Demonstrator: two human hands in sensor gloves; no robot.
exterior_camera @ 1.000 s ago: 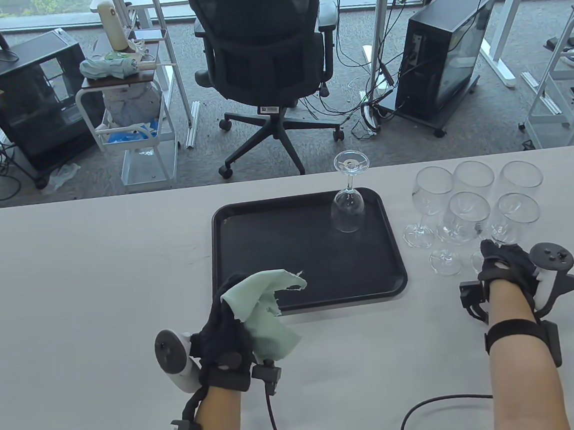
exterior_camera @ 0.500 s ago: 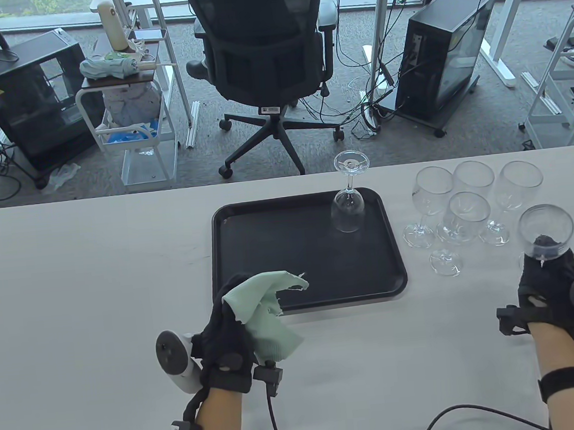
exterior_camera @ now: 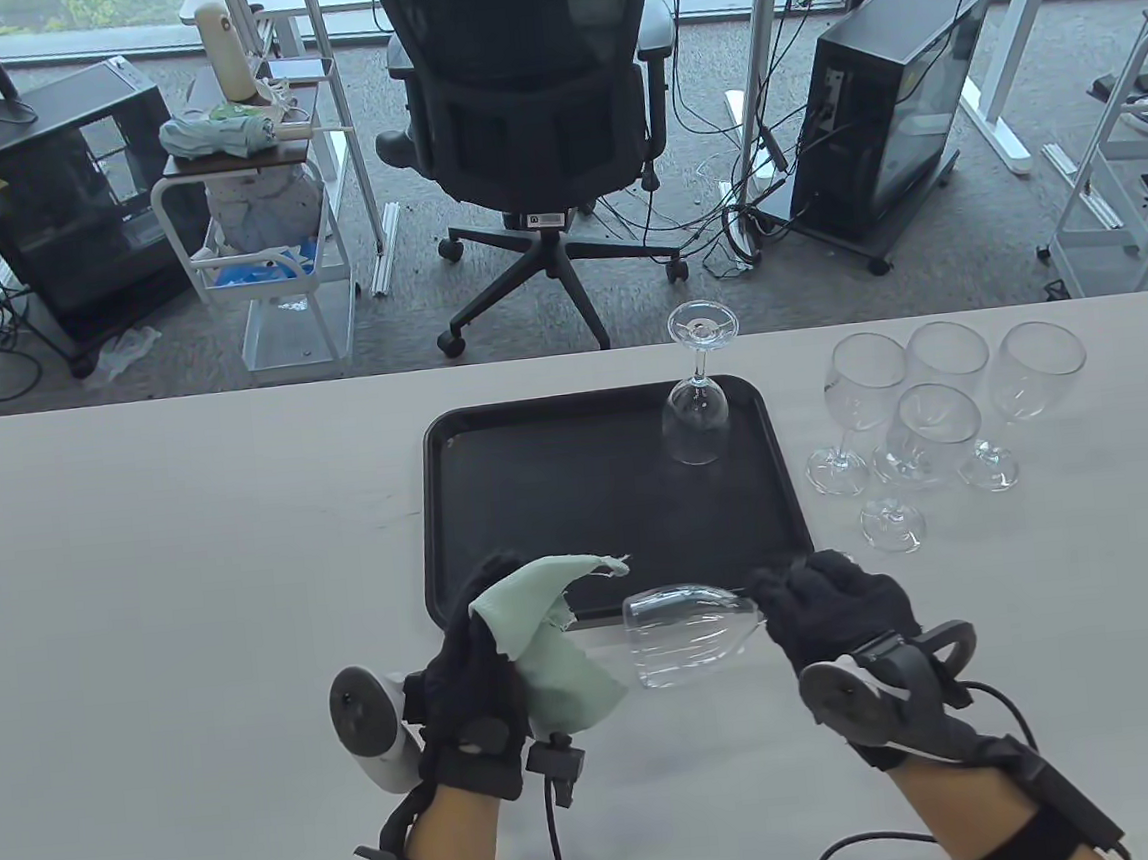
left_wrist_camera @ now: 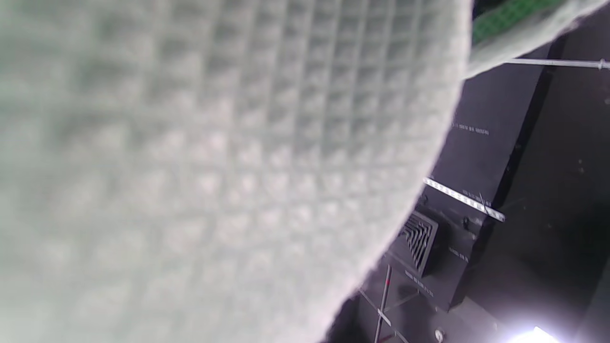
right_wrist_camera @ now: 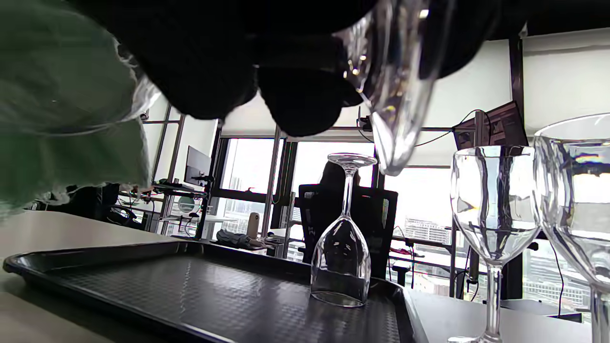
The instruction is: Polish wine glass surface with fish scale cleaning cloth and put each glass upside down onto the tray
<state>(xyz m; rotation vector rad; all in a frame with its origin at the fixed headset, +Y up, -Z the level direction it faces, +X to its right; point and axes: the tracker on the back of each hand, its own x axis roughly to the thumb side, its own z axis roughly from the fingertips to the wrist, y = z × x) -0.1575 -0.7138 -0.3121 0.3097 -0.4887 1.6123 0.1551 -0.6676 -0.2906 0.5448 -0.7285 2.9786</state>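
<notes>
My right hand (exterior_camera: pixel 831 608) grips a wine glass (exterior_camera: pixel 687 631) by its stem end, holding it on its side above the table with the bowl's mouth pointing left. My left hand (exterior_camera: pixel 489 658) holds the pale green cleaning cloth (exterior_camera: pixel 548 643) just left of the glass mouth. The cloth (left_wrist_camera: pixel 214 171) fills most of the left wrist view. One glass (exterior_camera: pixel 698 409) stands upside down at the far right corner of the black tray (exterior_camera: pixel 539 483); it (right_wrist_camera: pixel 342 252) also shows in the right wrist view. Several upright glasses (exterior_camera: pixel 934 419) stand right of the tray.
Beyond the table's far edge stand an office chair (exterior_camera: pixel 533 132), a computer tower (exterior_camera: pixel 892 111) and a small cart (exterior_camera: pixel 258 207). A black cable (exterior_camera: pixel 857 852) runs across the table by my right forearm.
My right hand lifted one glass from the cluster at the right, carried it left and tipped it sideways toward the cloth. My left hand shifted slightly right.
</notes>
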